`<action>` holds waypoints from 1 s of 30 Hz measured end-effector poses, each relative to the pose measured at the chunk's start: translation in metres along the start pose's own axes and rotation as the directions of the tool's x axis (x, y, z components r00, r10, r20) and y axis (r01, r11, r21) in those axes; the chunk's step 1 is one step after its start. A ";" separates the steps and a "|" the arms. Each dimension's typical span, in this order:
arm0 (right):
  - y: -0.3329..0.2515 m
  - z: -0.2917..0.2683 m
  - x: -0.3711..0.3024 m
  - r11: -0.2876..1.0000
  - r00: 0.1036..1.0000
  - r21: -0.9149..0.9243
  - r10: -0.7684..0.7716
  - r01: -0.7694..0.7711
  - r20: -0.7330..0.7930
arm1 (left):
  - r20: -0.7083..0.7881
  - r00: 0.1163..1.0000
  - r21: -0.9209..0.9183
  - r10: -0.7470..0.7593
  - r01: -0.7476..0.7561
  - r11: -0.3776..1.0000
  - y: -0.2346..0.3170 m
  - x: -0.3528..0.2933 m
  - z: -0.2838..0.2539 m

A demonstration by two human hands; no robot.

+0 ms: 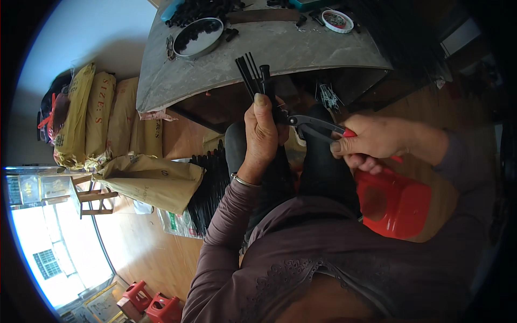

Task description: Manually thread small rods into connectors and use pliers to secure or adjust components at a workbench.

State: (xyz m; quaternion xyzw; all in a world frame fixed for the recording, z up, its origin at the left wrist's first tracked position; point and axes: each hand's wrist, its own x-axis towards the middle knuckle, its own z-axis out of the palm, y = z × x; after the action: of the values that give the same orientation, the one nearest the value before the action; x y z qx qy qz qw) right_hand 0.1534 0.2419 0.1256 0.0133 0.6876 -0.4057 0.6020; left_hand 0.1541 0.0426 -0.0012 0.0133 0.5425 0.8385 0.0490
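My left hand (257, 132) is closed around a bunch of thin black rods (247, 75), which stick up past the thumb. Beside them stands a thicker black piece with a flared top (265, 71), in the same grip. My right hand (377, 139) is wrapped round the red-tipped handles of dark pliers (318, 124). The head of the pliers meets the black parts just right of my left fingers. Exactly what the jaws bite on is hidden against the dark background. Both hands are held above my lap, in front of the table edge.
On the grey table (301, 51) are a round metal tray (199, 40) of small black parts and a white-rimmed lid (337, 21) with tiny pieces. Metal pins (328, 97) lie below. A red plastic stool (396, 204) stands right; sacks (99, 116) and black rods (207, 188) left.
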 end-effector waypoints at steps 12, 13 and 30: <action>0.028 0.000 0.013 0.468 0.431 -0.870 -0.825 0.156 -0.367 | -0.016 0.999 -0.008 0.036 -0.036 0.999 -0.002 0.004 -0.006; 0.032 -0.001 0.012 0.464 0.432 -0.871 -0.827 0.161 -0.360 | -0.011 1.000 -0.063 0.027 -0.028 0.998 -0.006 0.006 -0.009; 0.051 0.016 0.025 0.443 0.168 -0.896 -0.886 0.038 -0.431 | -0.140 0.990 0.011 0.014 -0.013 1.000 -0.009 0.009 0.008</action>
State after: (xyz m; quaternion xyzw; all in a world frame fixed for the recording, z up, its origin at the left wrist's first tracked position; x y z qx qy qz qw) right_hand 0.1851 0.2547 0.0777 -0.2510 0.9400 -0.2009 -0.1145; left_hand 0.1462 0.0544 -0.0060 -0.0418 0.5488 0.8349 0.0052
